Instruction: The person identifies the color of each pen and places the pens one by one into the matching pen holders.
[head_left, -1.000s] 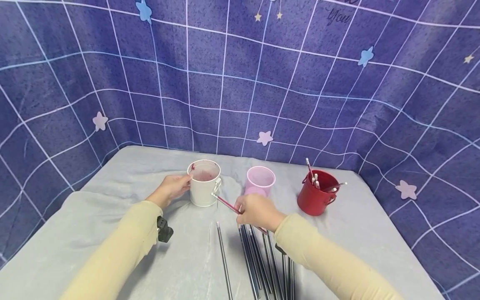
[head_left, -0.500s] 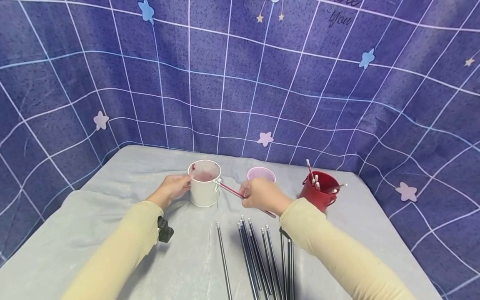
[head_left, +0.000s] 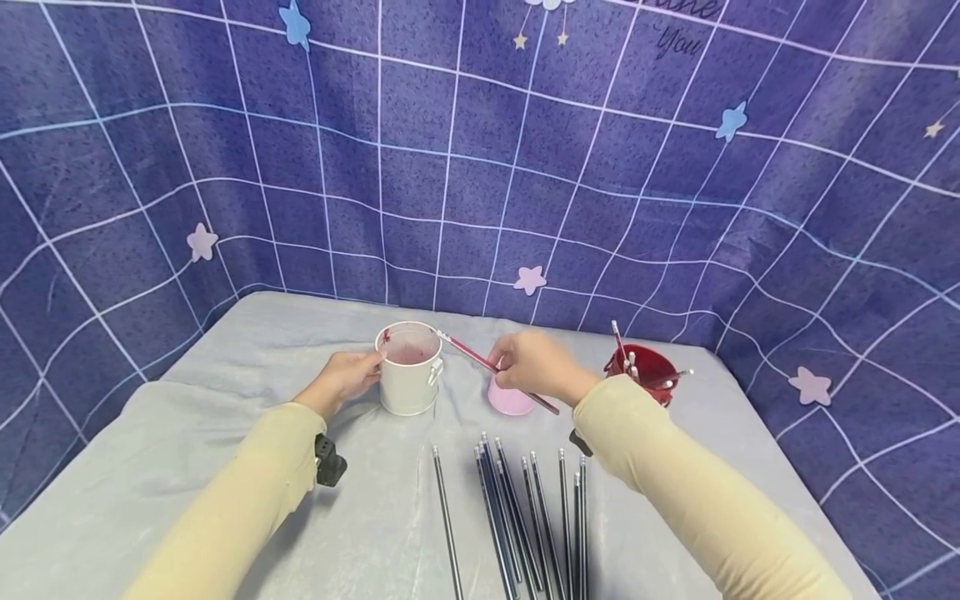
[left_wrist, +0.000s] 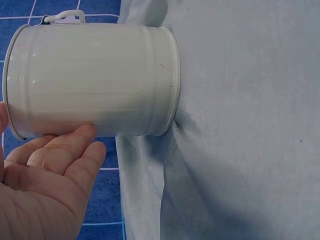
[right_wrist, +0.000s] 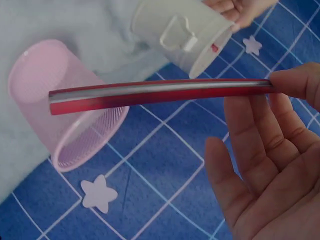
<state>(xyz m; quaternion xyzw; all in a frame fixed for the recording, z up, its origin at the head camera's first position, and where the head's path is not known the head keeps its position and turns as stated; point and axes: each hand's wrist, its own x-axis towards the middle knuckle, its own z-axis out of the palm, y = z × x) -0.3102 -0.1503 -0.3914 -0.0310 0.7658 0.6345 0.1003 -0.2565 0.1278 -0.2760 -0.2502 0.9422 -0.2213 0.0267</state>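
Observation:
My left hand [head_left: 347, 379] holds the side of a white metal bucket [head_left: 407, 392], thumb at the rim and fingers against the wall. Reddish marks show inside the bucket, and a small handle sits on its right side. Between thumb and fingers, my right hand [head_left: 542, 364] pinches a red pencil [head_left: 468, 353] in the air. Its eraser end points left and overlaps the bucket's rim in the head view; the other end slants down to the right. Behind the right hand stands a pink mesh pencil cup [right_wrist: 37, 75], partly hidden in the head view.
Several dark pencils [head_left: 495, 517] lie side by side at the front, with a single dark pencil [head_left: 447, 521] apart to their left. A red bucket [head_left: 651, 354] with several pencils stands at right, partly behind the right sleeve. A blue grid curtain [head_left: 480, 167] hangs behind the cloth-covered table [head_left: 247, 350].
My right hand has risen and moved slightly right with the red pencil, bringing its eraser end up from beside the white bucket to rim height. My left hand stays in place.

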